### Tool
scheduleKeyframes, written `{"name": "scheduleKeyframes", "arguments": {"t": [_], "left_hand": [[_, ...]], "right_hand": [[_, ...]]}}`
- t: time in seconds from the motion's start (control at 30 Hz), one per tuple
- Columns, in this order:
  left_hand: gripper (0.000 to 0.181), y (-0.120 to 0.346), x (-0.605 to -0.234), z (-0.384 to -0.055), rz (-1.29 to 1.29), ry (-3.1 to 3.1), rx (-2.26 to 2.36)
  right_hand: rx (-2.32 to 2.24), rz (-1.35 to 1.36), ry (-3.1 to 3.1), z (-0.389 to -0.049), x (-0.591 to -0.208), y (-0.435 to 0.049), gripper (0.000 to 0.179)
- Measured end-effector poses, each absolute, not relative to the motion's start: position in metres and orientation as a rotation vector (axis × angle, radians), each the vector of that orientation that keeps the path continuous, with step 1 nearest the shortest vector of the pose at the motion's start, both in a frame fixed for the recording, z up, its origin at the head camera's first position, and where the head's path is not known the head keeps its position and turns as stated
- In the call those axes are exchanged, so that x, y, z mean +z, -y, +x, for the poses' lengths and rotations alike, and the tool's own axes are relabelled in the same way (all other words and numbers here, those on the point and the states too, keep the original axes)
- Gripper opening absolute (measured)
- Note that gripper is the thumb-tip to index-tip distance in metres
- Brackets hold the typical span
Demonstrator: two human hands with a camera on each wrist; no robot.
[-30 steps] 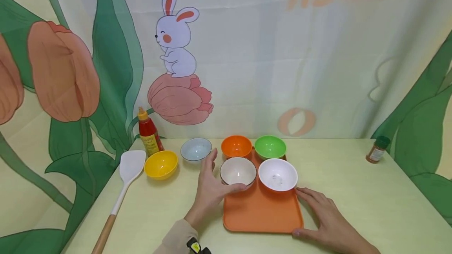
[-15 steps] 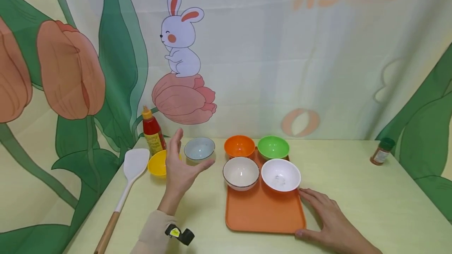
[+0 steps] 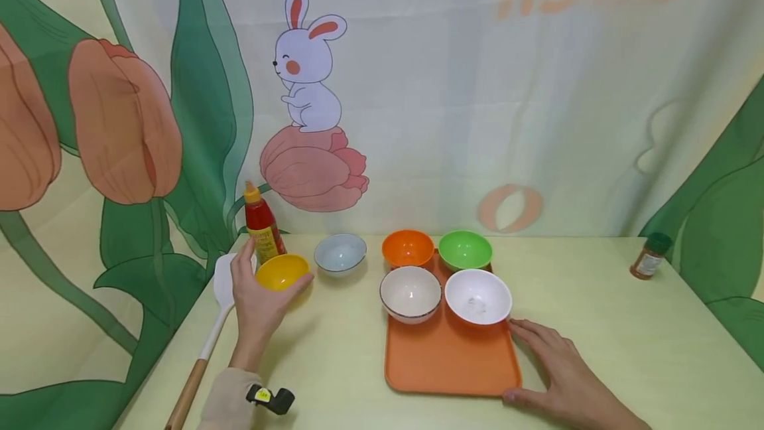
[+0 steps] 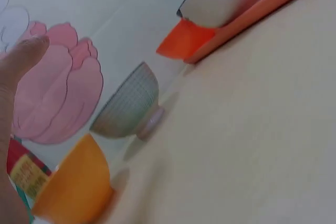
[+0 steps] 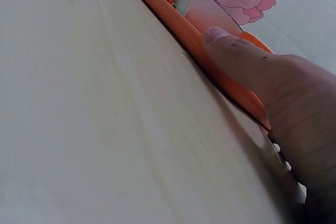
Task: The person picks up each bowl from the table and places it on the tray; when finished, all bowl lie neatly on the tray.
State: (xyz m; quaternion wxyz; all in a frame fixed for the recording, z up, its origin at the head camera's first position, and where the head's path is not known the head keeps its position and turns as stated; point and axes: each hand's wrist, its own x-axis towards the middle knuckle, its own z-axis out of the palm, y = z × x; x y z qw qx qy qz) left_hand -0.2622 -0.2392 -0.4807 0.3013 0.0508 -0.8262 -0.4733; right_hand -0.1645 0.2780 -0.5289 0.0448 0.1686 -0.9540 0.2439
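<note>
My left hand [image 3: 259, 304] is at the yellow bowl [image 3: 284, 271], thumb and fingers spread apart around its near side. In the left wrist view the thumb [image 4: 23, 59] stands above the yellow bowl [image 4: 79, 184], without visible contact. My right hand [image 3: 558, 367] lies along the right edge of the orange tray [image 3: 453, 367], its fingers extended; the thumb [image 5: 236, 59] touches the tray rim in the right wrist view. The tray carries a cream bowl [image 3: 410, 294], a white bowl [image 3: 477, 296], an orange bowl [image 3: 408, 248] and a green bowl [image 3: 465, 249].
A light blue bowl [image 3: 341, 254] stands between the yellow bowl and the tray. Behind the yellow bowl is a red sauce bottle [image 3: 262, 221]. A white spatula [image 3: 209, 334] with a wooden handle lies at the left table edge. Far right stands a small green-capped jar [image 3: 650, 256].
My left hand has left the cream bowl on the tray and moved left, past the light blue bowl, to the yellow bowl. My right hand has stayed at the tray's edge.
</note>
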Motion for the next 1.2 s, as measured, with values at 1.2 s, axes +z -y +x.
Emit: {"name": "scheduleKeyframes", "arguments": {"t": [1.2], "left_hand": [[0.114, 0.261, -0.523, -0.269, 0.436, 2.352, -1.624]], "right_hand": [[0.737, 0.518, 2.925, -0.166, -0.528, -0.28, 0.115]]}}
